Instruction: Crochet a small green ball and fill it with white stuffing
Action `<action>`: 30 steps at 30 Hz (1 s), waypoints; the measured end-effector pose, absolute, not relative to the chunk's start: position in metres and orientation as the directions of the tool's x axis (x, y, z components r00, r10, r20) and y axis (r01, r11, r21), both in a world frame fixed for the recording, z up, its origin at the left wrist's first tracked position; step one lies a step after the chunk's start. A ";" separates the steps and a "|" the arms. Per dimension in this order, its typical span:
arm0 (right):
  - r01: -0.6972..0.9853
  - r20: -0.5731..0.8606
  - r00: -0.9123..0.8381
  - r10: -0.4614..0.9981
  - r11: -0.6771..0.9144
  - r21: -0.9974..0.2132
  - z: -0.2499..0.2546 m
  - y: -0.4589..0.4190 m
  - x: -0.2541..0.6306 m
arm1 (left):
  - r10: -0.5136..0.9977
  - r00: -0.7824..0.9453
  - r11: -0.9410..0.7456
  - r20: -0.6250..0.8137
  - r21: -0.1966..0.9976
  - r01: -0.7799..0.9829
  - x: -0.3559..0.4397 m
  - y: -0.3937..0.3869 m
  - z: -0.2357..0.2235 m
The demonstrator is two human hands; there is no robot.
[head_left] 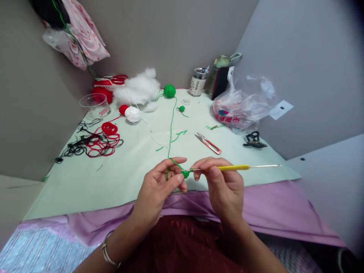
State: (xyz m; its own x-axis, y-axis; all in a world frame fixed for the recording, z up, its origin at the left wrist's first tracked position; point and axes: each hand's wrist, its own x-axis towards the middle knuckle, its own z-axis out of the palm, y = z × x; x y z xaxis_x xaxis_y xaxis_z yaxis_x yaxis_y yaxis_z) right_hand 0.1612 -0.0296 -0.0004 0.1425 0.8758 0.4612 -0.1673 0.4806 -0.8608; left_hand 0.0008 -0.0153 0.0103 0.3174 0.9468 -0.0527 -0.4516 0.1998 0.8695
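Observation:
My left hand (162, 184) pinches a small green crochet piece (185, 174) between thumb and fingers. Green yarn (171, 131) runs over the left index finger and back across the table to a green yarn ball (170, 91). In my right hand (223, 182) is a crochet hook with a yellow handle (234, 167), held level like a pencil. The hook's thin metal tip reaches the green piece; whether it sits inside a stitch is too small to tell. The hook's other metal end points right.
Orange thread snips (209, 144) lie ahead of my right hand. Tangled black and red yarn (104, 142), a clear cup (98, 108), white stuffing (139, 87) and a white yarn ball (132, 114) are on the left. A plastic bag (241, 104) and black hair claw (254, 140) stand right.

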 end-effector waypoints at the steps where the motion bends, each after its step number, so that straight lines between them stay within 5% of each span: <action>1: -0.187 0.440 0.141 0.887 0.461 -0.867 -0.001 -0.029 0.161 | 0.946 0.319 0.202 -0.054 0.870 -0.450 0.001 -0.015 0.011; 30: -0.187 0.426 0.093 0.900 0.436 -0.880 0.001 -0.028 0.164 | 0.948 0.293 0.259 -0.127 0.841 -0.475 -0.001 -0.013 0.019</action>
State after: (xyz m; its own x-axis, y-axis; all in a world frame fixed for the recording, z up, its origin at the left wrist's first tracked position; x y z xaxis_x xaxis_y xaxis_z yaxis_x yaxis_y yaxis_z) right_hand 0.1635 -0.0277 0.0007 0.0928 0.9000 0.4258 -0.1866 0.4358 -0.8805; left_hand -0.0009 -0.0126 0.0195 0.2932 0.9476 -0.1267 -0.4754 0.2595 0.8406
